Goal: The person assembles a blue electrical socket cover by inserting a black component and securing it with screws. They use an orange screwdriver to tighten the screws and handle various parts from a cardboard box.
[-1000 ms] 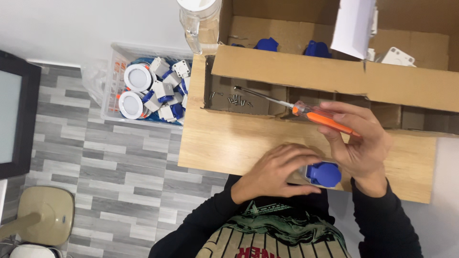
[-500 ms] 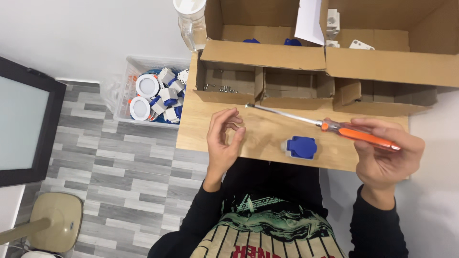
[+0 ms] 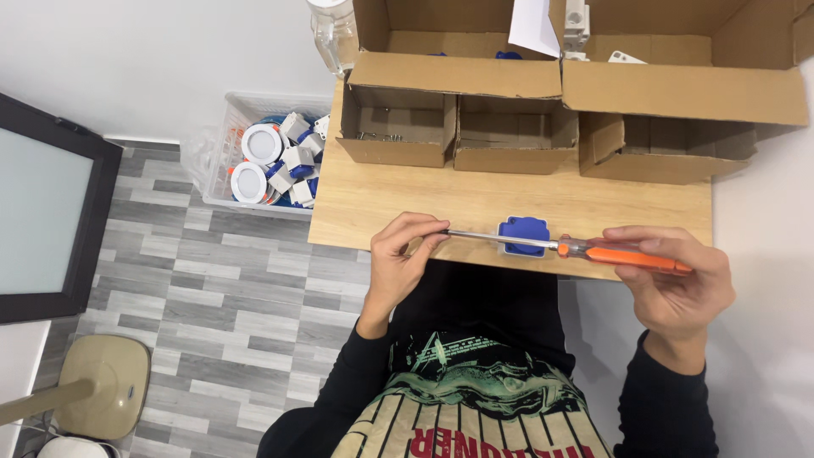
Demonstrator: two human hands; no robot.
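A wooden tabletop (image 3: 381, 199) fills the upper middle of the frame, with open cardboard boxes (image 3: 509, 102) along its far edge and a clear bin of white and blue parts (image 3: 271, 161) on the floor at upper left. An orange-handled screwdriver (image 3: 585, 248) lies level across the centre, passing over a blue part (image 3: 523, 235) near the tabletop's front edge. The right hand (image 3: 678, 284) has its fingers clenched round the handle; the left hand (image 3: 403, 254) pinches the shaft's tip.
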